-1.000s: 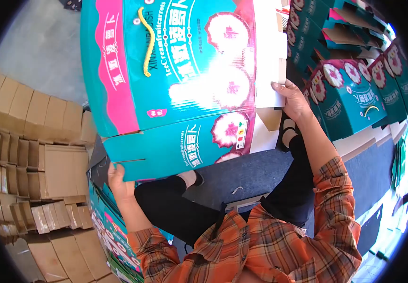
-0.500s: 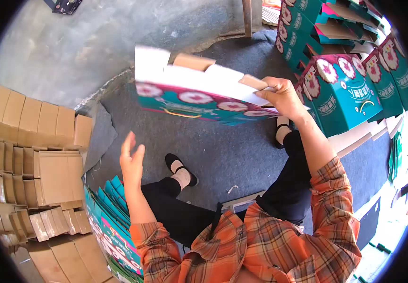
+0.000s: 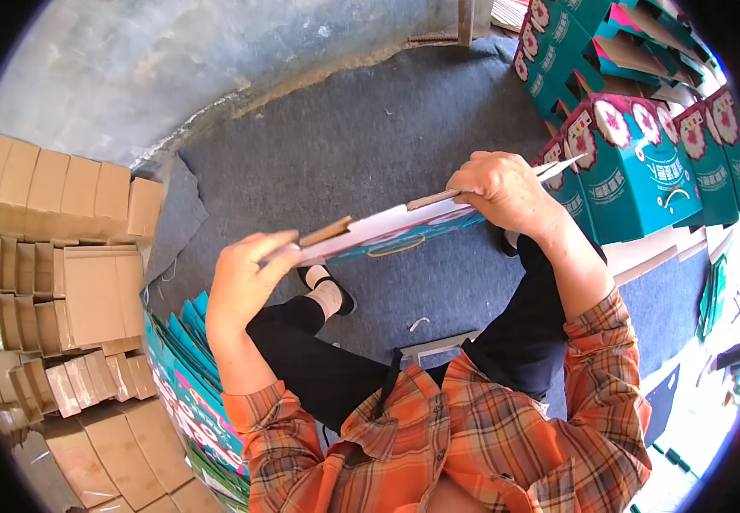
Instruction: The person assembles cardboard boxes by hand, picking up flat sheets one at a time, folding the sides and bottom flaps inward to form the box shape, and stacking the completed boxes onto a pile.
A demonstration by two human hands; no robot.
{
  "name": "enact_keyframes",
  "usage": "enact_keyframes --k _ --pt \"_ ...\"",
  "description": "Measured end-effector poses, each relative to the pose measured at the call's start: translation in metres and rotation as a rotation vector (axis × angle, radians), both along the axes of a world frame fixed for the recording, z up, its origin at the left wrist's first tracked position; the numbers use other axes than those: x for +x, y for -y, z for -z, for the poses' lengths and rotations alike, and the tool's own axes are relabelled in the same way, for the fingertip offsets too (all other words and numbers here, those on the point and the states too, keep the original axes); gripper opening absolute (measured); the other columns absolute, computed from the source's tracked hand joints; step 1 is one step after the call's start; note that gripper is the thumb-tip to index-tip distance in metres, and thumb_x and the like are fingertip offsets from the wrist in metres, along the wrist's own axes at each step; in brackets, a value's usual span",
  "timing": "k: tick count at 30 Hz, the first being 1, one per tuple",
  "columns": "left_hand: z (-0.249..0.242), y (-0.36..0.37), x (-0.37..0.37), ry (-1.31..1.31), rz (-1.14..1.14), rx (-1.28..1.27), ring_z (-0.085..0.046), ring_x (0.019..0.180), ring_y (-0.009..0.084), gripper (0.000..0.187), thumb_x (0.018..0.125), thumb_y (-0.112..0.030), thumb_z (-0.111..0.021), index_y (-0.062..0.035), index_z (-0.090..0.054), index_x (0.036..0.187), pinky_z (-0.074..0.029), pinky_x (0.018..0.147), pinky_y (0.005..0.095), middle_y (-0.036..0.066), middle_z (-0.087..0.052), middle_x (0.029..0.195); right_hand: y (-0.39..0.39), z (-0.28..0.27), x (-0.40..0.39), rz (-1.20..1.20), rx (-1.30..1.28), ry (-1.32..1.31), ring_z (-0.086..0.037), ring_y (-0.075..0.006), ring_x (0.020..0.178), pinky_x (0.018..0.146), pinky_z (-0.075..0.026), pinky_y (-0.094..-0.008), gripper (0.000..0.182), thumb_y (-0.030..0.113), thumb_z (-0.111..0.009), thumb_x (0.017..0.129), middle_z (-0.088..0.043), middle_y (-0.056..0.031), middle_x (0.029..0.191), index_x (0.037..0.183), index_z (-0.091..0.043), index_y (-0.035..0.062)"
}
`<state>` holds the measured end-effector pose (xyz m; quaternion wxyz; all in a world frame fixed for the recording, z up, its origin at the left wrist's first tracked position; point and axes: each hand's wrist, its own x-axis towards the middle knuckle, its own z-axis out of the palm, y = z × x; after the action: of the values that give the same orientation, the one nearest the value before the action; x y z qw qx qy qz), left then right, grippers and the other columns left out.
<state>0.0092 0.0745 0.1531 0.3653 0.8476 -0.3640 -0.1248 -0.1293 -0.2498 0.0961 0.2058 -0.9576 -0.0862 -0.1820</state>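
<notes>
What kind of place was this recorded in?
Probably a small packing workshop: brown cartons are stacked at the left, printed teal boxes stand in numbers at the right, and the person's hands hold another printed carton by its edge.

Cartons (image 3: 62, 197) stacked on your left; flat-folded boxes (image 3: 195, 385) piled between them and your left leg. Standing boxes (image 3: 644, 188) on your right, stacked ones (image 3: 554, 60) beyond. Floor mat (image 3: 344, 145) underfoot, wall (image 3: 173, 68) past it ahead.
</notes>
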Motion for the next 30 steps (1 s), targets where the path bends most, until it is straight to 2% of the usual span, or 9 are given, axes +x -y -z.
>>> enact_keyframes --k 2,4,6,7,12,15,25,28,30 --pt "0.0 0.002 -0.003 0.104 0.062 0.439 -0.066 0.082 0.0291 0.024 0.083 -0.025 -0.066 -0.0055 -0.072 0.096 -0.05 0.074 0.0363 0.016 -0.068 0.087 -0.005 -0.004 0.001 -0.052 -0.078 -0.028 -0.062 -0.0259 0.075 0.065 -0.051 -0.0394 0.008 0.013 -0.067 0.073 -0.06 -0.0054 0.066 0.07 -0.06 0.0096" --pt "0.018 0.006 -0.002 0.091 0.093 0.392 -0.065 0.075 0.029 0.024 0.084 -0.025 -0.064 -0.0039 -0.071 0.094 -0.049 0.068 0.0342 0.016 -0.067 0.08 -0.009 0.007 0.004 -0.064 -0.115 0.002 -0.062 -0.0249 0.073 0.065 -0.051 -0.0389 0.008 0.013 -0.065 0.072 -0.06 -0.0048 0.064 0.068 -0.059 0.0098" --pt "0.031 0.016 0.004 -0.05 0.246 0.384 -0.064 0.075 0.0333 0.025 0.085 -0.027 -0.061 -0.0032 -0.071 0.087 -0.048 0.067 0.0392 0.017 -0.066 0.08 -0.012 0.02 0.009 -0.119 -0.172 -0.003 -0.062 -0.0246 0.072 0.064 -0.051 -0.0384 0.007 0.013 -0.065 0.071 -0.06 -0.0046 0.063 0.068 -0.06 0.01" --pt "0.038 0.021 0.007 -0.05 0.239 0.561 -0.063 0.07 0.0347 0.03 0.085 -0.029 -0.061 0.0005 -0.067 0.083 -0.047 0.064 0.0401 0.02 -0.064 0.076 -0.012 0.02 0.009 -0.095 -0.175 -0.051 -0.062 -0.0238 0.076 0.069 -0.05 -0.0385 0.006 0.012 -0.065 0.071 -0.061 -0.0037 0.068 0.069 -0.059 0.0103" --pt "0.069 0.035 0.01 -0.254 0.151 0.445 -0.064 0.063 0.029 0.037 0.085 -0.031 -0.061 0.0052 -0.065 0.081 -0.047 0.06 0.0378 0.021 -0.063 0.069 -0.006 0.019 0.004 0.101 -0.204 -0.044 -0.06 -0.022 0.091 0.082 -0.046 -0.0391 0.008 0.01 -0.066 0.07 -0.063 -0.0029 0.084 0.077 -0.062 0.0099" --pt "0.074 0.036 0.016 -0.487 -0.069 0.275 -0.065 0.059 0.0187 0.031 0.088 -0.022 -0.062 0.0083 -0.065 0.09 -0.05 0.055 0.0323 0.014 -0.064 0.069 0.0 0.021 0.001 0.104 -0.132 0.159 -0.058 -0.0244 0.096 0.087 -0.046 -0.0383 0.028 0.005 -0.071 0.066 -0.063 -0.0048 0.095 0.094 -0.066 0.0073" --pt "0.076 0.036 0.018 -0.575 -0.137 0.221 -0.066 0.058 0.0196 0.03 0.089 -0.021 -0.059 0.0075 -0.064 0.095 -0.051 0.056 0.0314 0.014 -0.066 0.075 -0.005 0.014 -0.003 0.187 -0.124 0.218 -0.057 -0.024 0.093 0.085 -0.044 -0.0379 0.021 0.015 -0.073 0.07 -0.06 -0.0041 0.091 0.089 -0.067 0.0088" --pt "0.076 0.034 0.013 -0.568 -0.101 0.236 -0.066 0.058 0.0194 0.031 0.09 -0.022 -0.059 0.0069 -0.064 0.097 -0.051 0.054 0.0314 0.014 -0.066 0.075 -0.011 0.012 0.0 0.188 -0.159 0.195 -0.057 -0.0236 0.084 0.079 -0.045 -0.0379 0.017 0.021 -0.073 0.071 -0.058 -0.0038 0.082 0.08 -0.065 0.0097" --pt "0.077 0.032 0.011 -0.606 -0.083 0.23 -0.065 0.057 0.0174 0.027 0.091 -0.021 -0.058 0.0042 -0.063 0.098 -0.048 0.045 0.028 0.009 -0.064 0.073 -0.014 0.017 0.002 0.257 -0.218 0.141 -0.057 -0.0236 0.075 0.071 -0.045 -0.0374 0.02 0.026 -0.074 0.071 -0.057 -0.004 0.074 0.074 -0.061 0.0096"
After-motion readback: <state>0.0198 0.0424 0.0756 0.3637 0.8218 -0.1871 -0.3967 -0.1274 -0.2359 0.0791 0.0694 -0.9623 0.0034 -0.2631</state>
